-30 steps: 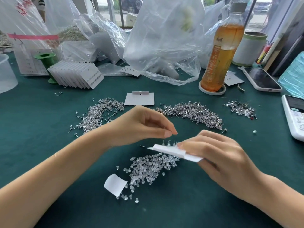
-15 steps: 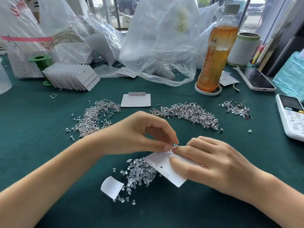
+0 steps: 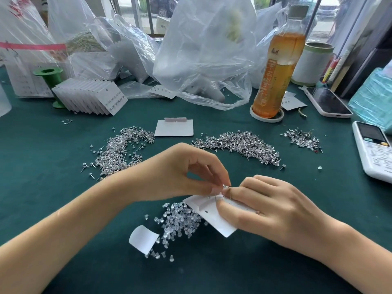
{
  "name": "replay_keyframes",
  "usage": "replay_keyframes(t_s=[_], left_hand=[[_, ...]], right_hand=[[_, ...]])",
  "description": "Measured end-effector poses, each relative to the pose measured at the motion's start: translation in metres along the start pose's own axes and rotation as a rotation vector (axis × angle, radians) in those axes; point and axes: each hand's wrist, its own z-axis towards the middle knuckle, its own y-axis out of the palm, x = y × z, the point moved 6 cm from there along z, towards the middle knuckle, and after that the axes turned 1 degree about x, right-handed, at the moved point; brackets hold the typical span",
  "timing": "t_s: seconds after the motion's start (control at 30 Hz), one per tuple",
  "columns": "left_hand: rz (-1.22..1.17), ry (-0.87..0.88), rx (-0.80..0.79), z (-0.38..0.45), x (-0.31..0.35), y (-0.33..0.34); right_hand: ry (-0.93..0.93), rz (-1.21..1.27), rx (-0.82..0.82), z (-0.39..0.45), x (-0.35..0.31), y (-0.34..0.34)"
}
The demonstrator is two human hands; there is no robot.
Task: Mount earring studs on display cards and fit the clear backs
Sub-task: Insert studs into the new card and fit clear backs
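hands point(image 3: 228, 194) pinch card point(image 3: 214, 217) (white)

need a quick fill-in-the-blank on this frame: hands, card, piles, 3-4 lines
1. The right hand holds a white display card just above a pile of clear ____.
2. The left hand pinches something tiny at the card's ____ edge.
3. The bottle of amber drink stands on a round white ____.
4. A blank card lies flat between two piles of ____.

Missing words: backs; top; coaster; studs
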Motion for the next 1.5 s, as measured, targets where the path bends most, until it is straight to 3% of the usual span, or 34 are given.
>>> replay_keyframes(t_s=[0.6, 0.9, 1.5], left_hand=[[-0.011, -0.004, -0.013, 0.0005, -0.0032, 0.0063], [-0.155, -0.043, 0.041, 0.0011, -0.0056, 0.0011], [-0.127, -0.048, 0.067, 0.0012, -0.0095, 0.0061]], right_hand=[[0.002, -0.076, 0.017, -0.0005, -0.0036, -0.0005], [0.041, -0.031, 0.004, -0.0004, 0.0009, -0.0016], [0.044, -0.052, -0.008, -0.001, -0.001, -0.001]])
